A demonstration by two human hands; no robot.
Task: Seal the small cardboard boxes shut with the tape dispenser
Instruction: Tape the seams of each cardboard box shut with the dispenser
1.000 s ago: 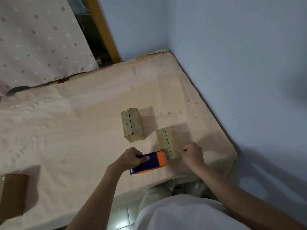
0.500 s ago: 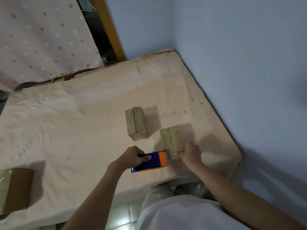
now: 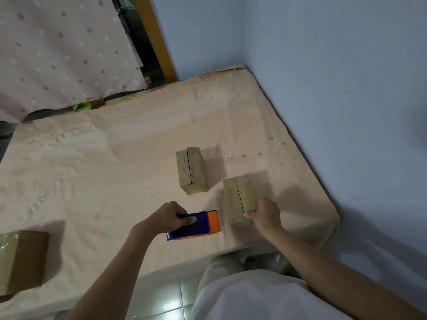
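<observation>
You are seeing no readable text here: the faint marks along the flaps of the cardboard box (image 3: pixel 190 168) at twelve o'clock from your hands are too blurred to read.

Two small boxes (image 3: pixel 191 170) (image 3: pixel 239 199) stood near each other with a narrow gap between. The wall (image 3: pixel 335 88) closed the right side; a bigger box (image 3: pixel 23 259) sat well apart at left.

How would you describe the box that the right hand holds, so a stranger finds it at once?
On the peach sheet, look at the corner nearest the blue wall. Two small boxes stand there; it is the nearer box, gripped by the right hand, with the tape dispenser beside it.
</observation>
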